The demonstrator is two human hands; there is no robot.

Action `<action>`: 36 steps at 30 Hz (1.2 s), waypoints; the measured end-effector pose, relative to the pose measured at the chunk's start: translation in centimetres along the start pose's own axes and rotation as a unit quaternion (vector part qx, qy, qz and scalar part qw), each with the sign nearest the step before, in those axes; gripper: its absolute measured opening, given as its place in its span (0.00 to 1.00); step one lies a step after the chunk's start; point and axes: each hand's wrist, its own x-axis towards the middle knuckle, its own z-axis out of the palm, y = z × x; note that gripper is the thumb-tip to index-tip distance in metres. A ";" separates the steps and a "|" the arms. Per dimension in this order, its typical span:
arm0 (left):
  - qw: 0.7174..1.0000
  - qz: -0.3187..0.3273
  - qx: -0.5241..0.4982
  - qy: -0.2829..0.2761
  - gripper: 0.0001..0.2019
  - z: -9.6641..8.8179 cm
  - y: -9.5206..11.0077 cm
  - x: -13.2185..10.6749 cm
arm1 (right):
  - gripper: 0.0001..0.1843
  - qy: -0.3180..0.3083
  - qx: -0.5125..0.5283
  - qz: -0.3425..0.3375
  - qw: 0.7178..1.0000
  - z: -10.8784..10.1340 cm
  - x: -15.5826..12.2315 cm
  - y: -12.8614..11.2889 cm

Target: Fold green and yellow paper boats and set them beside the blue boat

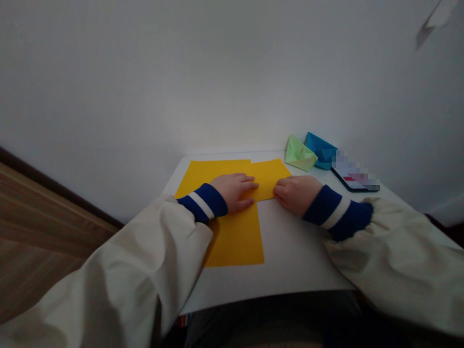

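Mid-frame, likely flimsy yellow paper (268,178), best held by edges, is being pressed by left hand (233,192), fingers spread, and right hand (296,194), fingers bunched.

Room to pass opens on the white table (297,263) at its near edge, between yellow paper (241,241) and right sleeve (395,261); green origami (300,155), blue origami (322,149) and smartphone (353,176) crowd its far right corner.

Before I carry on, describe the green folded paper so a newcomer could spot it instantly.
On the white table, look past the right hand to the far edge by the wall. The green folded paper sits there, left of the blue folded paper and the phone. Its pale green colour sets it apart.
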 end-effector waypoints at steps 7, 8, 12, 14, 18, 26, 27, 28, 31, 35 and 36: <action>0.992 -0.116 0.038 -0.009 0.20 -1.1 4.0 0.3 | 0.14 0.004 0.015 0.004 1.000 -0.4 0.1 -0.5; 0.991 -0.126 0.043 -0.005 0.18 -1.2 4.4 0.3 | 0.14 0.005 0.017 0.008 1.000 -0.4 0.1 -0.5; 0.988 -0.137 0.068 0.006 0.13 -1.4 5.0 0.5 | 0.14 0.026 0.022 0.027 0.999 -0.4 0.1 -0.6; 0.988 -0.129 0.083 0.009 0.12 -1.5 5.1 0.5 | 0.14 0.043 0.030 0.039 0.998 -0.5 0.0 -0.8; 0.987 -0.113 0.103 0.049 0.11 -1.6 5.1 0.5 | 0.16 0.089 0.060 0.051 0.993 -0.7 -0.2 -1.2; 0.980 -0.071 0.108 0.150 0.09 -1.2 4.5 0.7 | 0.12 0.190 0.134 0.095 0.968 0.0 0.3 -1.4; 0.980 -0.063 0.109 0.155 0.09 -1.1 4.4 0.7 | 0.11 0.190 0.139 0.099 0.967 0.1 0.3 -1.4; 0.980 -0.054 0.109 0.159 0.09 -1.1 4.3 0.7 | 0.11 0.186 0.140 0.103 0.967 0.2 0.4 -1.4; 0.980 -0.034 0.103 0.165 0.10 -1.1 4.2 0.7 | 0.10 0.182 0.145 0.109 0.966 0.3 0.5 -1.3; 0.980 -0.052 0.106 0.162 0.09 -1.4 4.5 0.6 | 0.08 0.205 0.145 0.100 0.963 0.4 0.4 -1.2; 0.979 -0.056 0.111 0.163 0.09 -1.6 4.5 0.6 | 0.07 0.209 0.146 0.102 0.962 0.4 0.3 -1.1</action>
